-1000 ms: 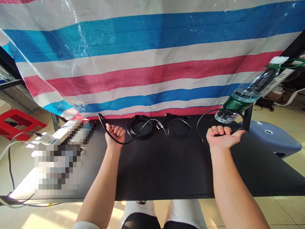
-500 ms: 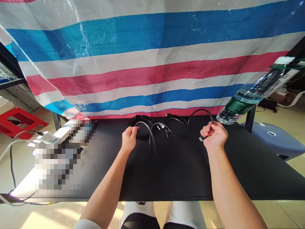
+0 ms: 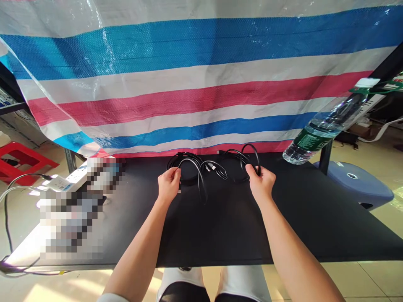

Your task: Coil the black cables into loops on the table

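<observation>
My left hand point(image 3: 169, 184) is closed in a pinch on a black cable point(image 3: 202, 184), which arcs up and droops toward the tabletop. A small metal plug end point(image 3: 179, 191) shows just under its fingers. On the right, my right hand point(image 3: 263, 183) grips another stretch of black cable point(image 3: 257, 155) that curves up in a loop from its fingers. Whether both hands hold the same cable I cannot tell. Coiled black cables point(image 3: 184, 155) lie behind and between the hands, with a light-tipped connector point(image 3: 213, 167) among them.
All this is on a black tabletop point(image 3: 217, 235). A striped plastic sheet point(image 3: 189, 92) hangs behind it. At the right a water bottle point(image 3: 311, 136) hangs tilted near the table. A white power strip point(image 3: 78, 176) with cords and blurred items lies left. A blue stool point(image 3: 359, 180) stands beyond.
My right hand has moved left, toward the coils, and its cable loop is tighter; the plug below it no longer shows. My left hand stays nearly in place, still holding cable.
</observation>
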Demonstrator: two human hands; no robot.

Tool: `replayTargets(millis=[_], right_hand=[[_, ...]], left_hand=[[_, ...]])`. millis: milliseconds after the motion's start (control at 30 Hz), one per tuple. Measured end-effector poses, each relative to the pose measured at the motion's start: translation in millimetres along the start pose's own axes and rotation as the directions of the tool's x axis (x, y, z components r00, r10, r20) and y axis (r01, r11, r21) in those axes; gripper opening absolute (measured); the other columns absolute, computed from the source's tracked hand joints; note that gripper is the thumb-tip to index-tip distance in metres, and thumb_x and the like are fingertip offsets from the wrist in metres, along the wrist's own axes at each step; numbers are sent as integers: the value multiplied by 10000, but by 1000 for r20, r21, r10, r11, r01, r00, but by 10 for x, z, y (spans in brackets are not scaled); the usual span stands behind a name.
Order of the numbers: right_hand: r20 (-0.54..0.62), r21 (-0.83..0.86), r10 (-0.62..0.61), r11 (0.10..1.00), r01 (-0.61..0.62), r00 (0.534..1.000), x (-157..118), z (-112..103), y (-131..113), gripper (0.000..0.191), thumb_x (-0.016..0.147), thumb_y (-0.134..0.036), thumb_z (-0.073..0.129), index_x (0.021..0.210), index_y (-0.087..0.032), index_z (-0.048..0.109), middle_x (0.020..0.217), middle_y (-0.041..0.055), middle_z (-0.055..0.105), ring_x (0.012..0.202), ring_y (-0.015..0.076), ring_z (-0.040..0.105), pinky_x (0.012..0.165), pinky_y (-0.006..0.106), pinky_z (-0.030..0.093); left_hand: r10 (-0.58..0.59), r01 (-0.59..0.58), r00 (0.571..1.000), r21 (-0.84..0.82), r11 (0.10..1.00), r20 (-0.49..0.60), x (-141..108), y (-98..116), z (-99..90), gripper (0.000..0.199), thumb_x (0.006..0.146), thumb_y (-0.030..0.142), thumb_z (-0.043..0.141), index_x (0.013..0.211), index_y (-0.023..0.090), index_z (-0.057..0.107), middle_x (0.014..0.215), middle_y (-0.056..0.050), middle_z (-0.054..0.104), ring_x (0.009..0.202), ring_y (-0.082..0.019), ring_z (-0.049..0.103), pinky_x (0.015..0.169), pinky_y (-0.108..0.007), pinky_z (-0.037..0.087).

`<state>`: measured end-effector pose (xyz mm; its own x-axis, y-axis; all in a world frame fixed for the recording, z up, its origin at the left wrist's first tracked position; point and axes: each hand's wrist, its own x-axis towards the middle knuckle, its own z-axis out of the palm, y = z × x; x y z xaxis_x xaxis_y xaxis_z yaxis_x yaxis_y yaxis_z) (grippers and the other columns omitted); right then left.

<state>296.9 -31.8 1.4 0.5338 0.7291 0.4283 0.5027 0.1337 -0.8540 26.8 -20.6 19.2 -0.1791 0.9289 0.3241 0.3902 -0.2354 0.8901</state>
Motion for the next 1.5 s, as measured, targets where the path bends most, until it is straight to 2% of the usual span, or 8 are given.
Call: replayTargets(millis=[200,333,533,733,967,1100,1300,1500], right_hand=[[55,-81,-330,939,334,942,-101,72,-97,671,531,-753,666,506,-265,207,456,-44,349,470,116,359,480,278,367],[63,-184,-436,879,440,898,-149,142,-152,486,726,-565,586,510,-268,266,442,-22,396,504,150,451,518,283,411],[-194,84,-133,985,151,972,-120,94,-162,370,716,-565,593,632,-247,425,492,-44,449,445,121,434,452,260,368],[271,544,-41,831,-118,962,-188,176,-293,612,694,-735,560,467,-252,260,388,-81,243,371,69,233,371,243,225],[428,438,-36,882,-173,903,-389,305,-369,501,578,-558,747,508,-227,377,456,-67,382,433,72,307,422,240,284],[447,533,58,784,-318,893,-358,272,-370,495,623,-484,746,522,-239,327,409,-104,266,384,57,206,390,235,201],[650,667,-157,586,-460,743,-313,192,-366,617,675,-599,697,478,-231,244,356,-101,190,356,64,181,391,244,169],[582,408,-240,913,-24,777,-366,211,-362,544,734,-536,645,441,-218,315,434,-56,308,433,81,285,458,269,218]], left_hand=[[6,-14,996,90,996,86,-34,29,36,271,742,397,523,643,195,674,481,12,587,451,-134,563,476,-231,404],[-14,-7,989,143,990,150,-47,24,48,280,747,390,505,641,190,669,487,12,594,454,-125,547,489,-228,396],[-22,-16,969,153,988,247,-93,62,88,395,763,450,508,456,202,497,385,39,463,399,-89,411,469,-221,352],[-66,43,991,182,982,119,-185,158,247,427,777,411,495,430,215,339,374,50,392,404,-81,360,480,-223,311],[-138,145,989,167,975,-47,-213,203,319,398,775,358,527,446,217,353,382,55,374,407,-83,348,488,-233,296],[-238,248,960,-49,968,144,-218,185,312,288,739,459,611,633,204,525,396,77,416,380,-78,374,429,-209,286],[-213,360,807,-173,917,551,-243,175,306,578,608,496,753,1068,182,601,428,112,431,315,-86,367,348,-219,275],[-8,38,972,-124,992,234,-175,142,218,440,685,427,655,436,186,383,512,47,380,500,-75,375,488,-233,310]])
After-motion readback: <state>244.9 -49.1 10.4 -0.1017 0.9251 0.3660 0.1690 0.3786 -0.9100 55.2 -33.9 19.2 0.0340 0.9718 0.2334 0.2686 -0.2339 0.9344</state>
